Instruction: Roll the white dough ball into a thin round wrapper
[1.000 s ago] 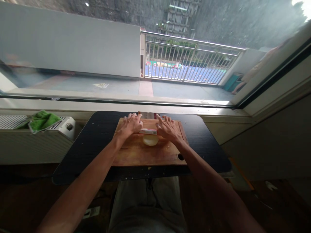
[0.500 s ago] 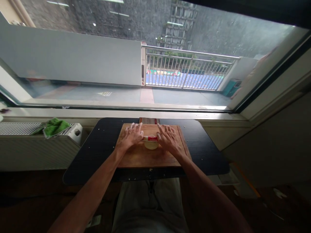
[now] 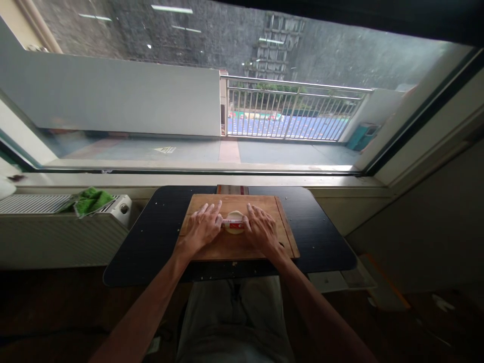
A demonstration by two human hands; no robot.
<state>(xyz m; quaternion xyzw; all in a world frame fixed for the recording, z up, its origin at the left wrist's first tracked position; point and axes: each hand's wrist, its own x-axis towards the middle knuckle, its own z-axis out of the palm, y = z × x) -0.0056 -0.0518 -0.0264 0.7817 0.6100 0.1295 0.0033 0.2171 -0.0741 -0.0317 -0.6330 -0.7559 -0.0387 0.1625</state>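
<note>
A rolling pin [image 3: 236, 225] with a red and white wrapper lies across a small round piece of dough [image 3: 236, 215]. Both are on a wooden cutting board [image 3: 230, 252]. My left hand [image 3: 206, 222] rests on the pin's left end, palm down, its fingers stretched forward and partly apart. Over the right end lies my right hand [image 3: 260, 224], also palm down with extended fingers. The pin's ends are hidden beneath my hands. Dough shows both beyond the pin and on its near side.
The board sits on a dark table [image 3: 139, 242] dotted with small crumbs. Beyond the table are a windowsill [image 3: 181, 180] and a large window. At left, a green cloth [image 3: 93, 200] lies on a white radiator [image 3: 60, 237].
Both hands and the rolling pin have moved toward me across the dough. The wrapper on the pin has turned, and more dough shows on the far side. The view has shifted slightly.
</note>
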